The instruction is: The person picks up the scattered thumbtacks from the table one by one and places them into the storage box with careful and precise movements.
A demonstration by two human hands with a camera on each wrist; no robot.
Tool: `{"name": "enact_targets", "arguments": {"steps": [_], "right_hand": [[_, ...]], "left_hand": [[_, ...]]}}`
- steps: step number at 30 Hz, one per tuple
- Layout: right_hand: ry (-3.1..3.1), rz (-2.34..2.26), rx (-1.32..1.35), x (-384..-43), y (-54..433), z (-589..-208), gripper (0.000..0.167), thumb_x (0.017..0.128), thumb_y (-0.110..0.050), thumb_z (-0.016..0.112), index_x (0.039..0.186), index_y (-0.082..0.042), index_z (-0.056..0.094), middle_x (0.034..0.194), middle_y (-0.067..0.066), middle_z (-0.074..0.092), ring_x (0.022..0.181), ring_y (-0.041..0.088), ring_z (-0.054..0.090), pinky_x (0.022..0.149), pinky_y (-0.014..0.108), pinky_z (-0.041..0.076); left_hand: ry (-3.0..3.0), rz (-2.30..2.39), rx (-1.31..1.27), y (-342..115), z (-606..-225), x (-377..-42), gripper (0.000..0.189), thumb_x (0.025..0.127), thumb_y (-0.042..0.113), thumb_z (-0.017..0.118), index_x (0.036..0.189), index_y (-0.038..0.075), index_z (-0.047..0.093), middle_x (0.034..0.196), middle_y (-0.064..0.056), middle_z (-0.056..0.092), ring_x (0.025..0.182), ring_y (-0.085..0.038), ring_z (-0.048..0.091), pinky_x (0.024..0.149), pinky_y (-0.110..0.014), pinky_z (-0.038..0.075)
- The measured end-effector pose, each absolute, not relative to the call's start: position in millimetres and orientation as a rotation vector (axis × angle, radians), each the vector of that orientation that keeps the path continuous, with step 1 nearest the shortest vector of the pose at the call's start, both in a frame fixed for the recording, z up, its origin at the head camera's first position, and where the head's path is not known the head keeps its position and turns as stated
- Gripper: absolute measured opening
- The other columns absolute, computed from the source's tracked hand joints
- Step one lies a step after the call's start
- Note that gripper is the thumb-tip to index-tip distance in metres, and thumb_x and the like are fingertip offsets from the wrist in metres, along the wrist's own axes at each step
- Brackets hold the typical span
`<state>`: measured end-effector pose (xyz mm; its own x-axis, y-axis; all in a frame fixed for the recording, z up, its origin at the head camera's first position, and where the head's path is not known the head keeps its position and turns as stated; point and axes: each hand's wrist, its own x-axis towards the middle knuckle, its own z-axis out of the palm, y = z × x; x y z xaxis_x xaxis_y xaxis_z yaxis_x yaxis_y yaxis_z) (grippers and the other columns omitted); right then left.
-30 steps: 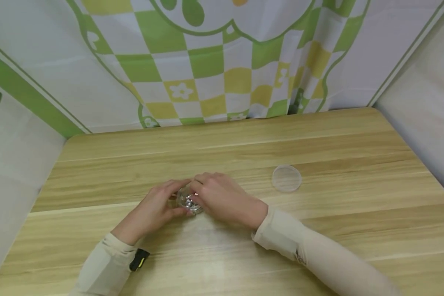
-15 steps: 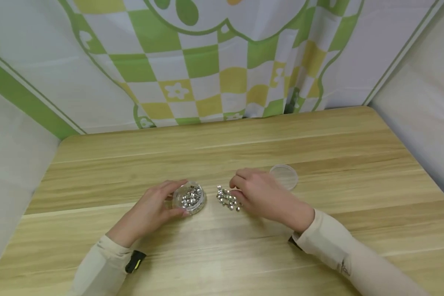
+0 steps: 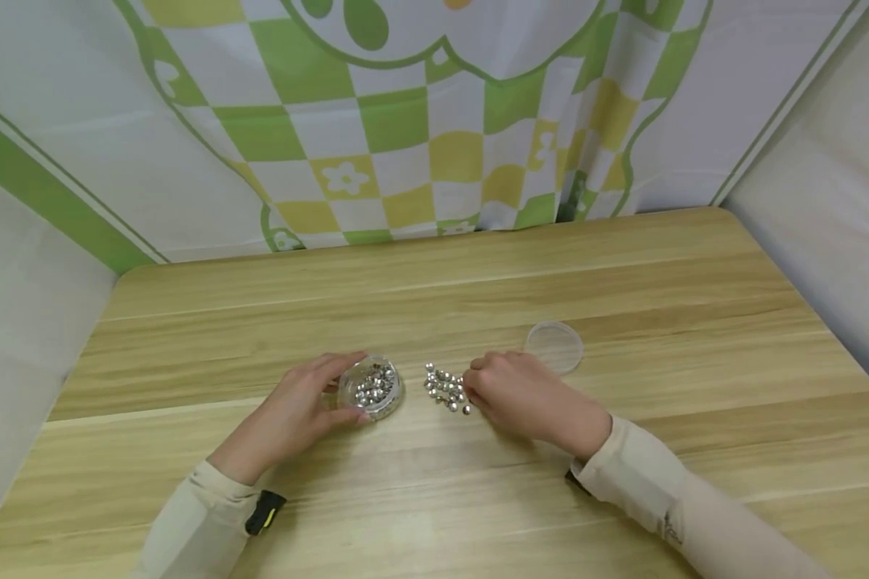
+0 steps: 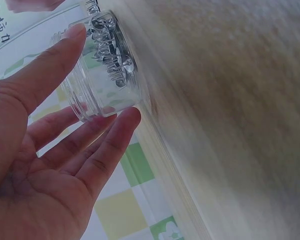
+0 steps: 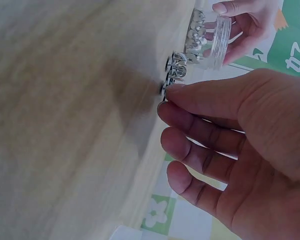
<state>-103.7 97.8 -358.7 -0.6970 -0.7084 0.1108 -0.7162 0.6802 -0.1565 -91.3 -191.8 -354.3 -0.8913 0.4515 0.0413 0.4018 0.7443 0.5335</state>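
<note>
Thumb and fingers of my left hand (image 3: 300,410) curl round the side of a clear plastic jar (image 4: 107,95), which stands on the table. Silver thumbtacks (image 3: 373,386) lie at the bottom of the jar. To its right, a small pile of loose thumbtacks (image 3: 443,388) rests on the wood. At the pile's right edge is my right hand (image 3: 517,394). In the right wrist view its thumb and index fingertips pinch a thumbtack (image 5: 163,97) close to the tabletop, mostly hidden by the fingers; the other fingers are loosely bent.
A round clear lid (image 3: 554,347) lies flat just beyond my right hand. The wooden table (image 3: 434,297) runs back to a green, yellow and white checked curtain (image 3: 405,121). White cloth (image 3: 833,201) hangs at the right side.
My right hand has left the jar, uncovering its contents, and moved right to the loose pile; its fingers have since lowered and closed at the pile's right edge. My left hand stays on the jar.
</note>
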Motion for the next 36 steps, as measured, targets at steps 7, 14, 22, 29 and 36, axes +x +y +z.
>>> {"name": "enact_targets", "arguments": {"steps": [7,14,22,29,36], "right_hand": [[-2.866,0.289,1.194,-104.3,97.0,-360.1,0.024,0.091,-0.01,0.06,0.068,-0.016,0.061,0.066,-0.005,0.058,0.058,0.011,0.054,0.048,0.027,0.043],[-2.809,0.321,1.175,-109.3,87.4,-343.0,0.02,0.093,-0.01,0.058,0.075,-0.016,0.064,0.071,-0.006,0.06,0.061,0.008,0.053,0.053,0.024,0.047],[-2.741,0.362,1.231,-114.0,48.1,-333.0,0.011,0.095,-0.018,0.059,0.09,-0.016,0.068,0.085,-0.005,0.068,0.073,0.009,0.064,0.064,0.028,0.056],[-2.69,0.369,1.29,-114.9,21.2,-338.5,0.014,0.097,-0.021,0.056,0.093,-0.016,0.069,0.088,-0.005,0.068,0.072,0.01,0.062,0.064,0.028,0.055],[-2.678,0.328,1.284,-120.7,11.1,-341.2,0.018,0.099,-0.022,0.052,0.092,-0.015,0.067,0.086,-0.004,0.065,0.069,0.01,0.058,0.061,0.027,0.053]], "left_hand": [[2.843,0.838,0.693,-193.0,-355.1,-90.4,0.075,0.072,0.019,0.084,0.136,0.0,0.052,0.125,-0.019,0.064,0.097,-0.03,0.068,0.086,-0.042,0.059],[2.848,0.838,0.694,-194.2,-355.9,-90.2,0.074,0.071,0.018,0.085,0.135,-0.001,0.052,0.124,-0.02,0.064,0.096,-0.03,0.068,0.085,-0.041,0.06],[2.852,0.844,0.709,-194.0,-356.8,-91.6,0.074,0.071,0.019,0.085,0.135,-0.001,0.053,0.124,-0.019,0.064,0.097,-0.03,0.068,0.085,-0.041,0.06],[2.848,0.836,0.702,-191.9,-357.3,-91.7,0.074,0.071,0.021,0.085,0.135,0.0,0.053,0.126,-0.019,0.064,0.098,-0.03,0.067,0.086,-0.042,0.059],[2.853,0.83,0.683,-191.2,-354.3,-91.5,0.073,0.072,0.022,0.085,0.136,0.003,0.053,0.127,-0.017,0.064,0.103,-0.032,0.066,0.089,-0.045,0.058]]}}
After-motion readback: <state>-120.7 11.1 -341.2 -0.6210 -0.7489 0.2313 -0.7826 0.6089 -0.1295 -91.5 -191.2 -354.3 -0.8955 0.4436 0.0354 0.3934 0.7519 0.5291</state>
